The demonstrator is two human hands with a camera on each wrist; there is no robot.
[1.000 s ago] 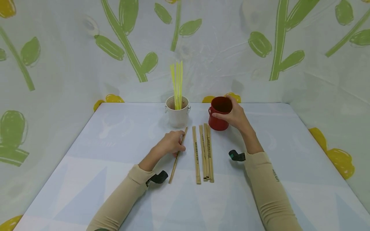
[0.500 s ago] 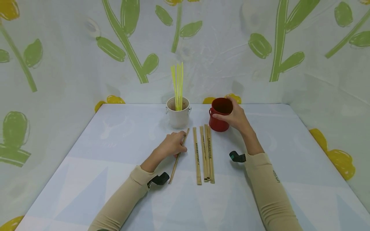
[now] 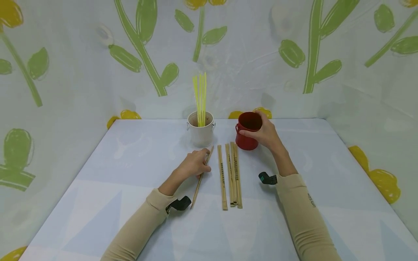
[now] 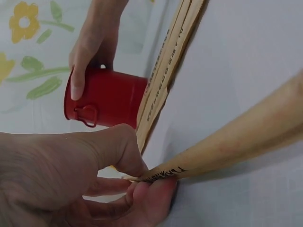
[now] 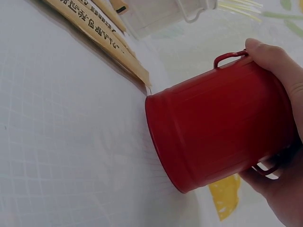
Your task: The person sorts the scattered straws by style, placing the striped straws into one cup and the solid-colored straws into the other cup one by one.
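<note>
Red pail (image 3: 247, 142) | right fingers (image 5: 270, 56) wide around it | tan stick (image 4: 227, 146) | left fingers (image 4: 154, 196) pinching it

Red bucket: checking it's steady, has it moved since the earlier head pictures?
No: in the head view, the red bucket shows no visible shift against the back edge of the table.

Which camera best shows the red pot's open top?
The head view: it looks down into the red pot, held by the right hand. Both wrist views show its outer side, but not its inside.
</note>
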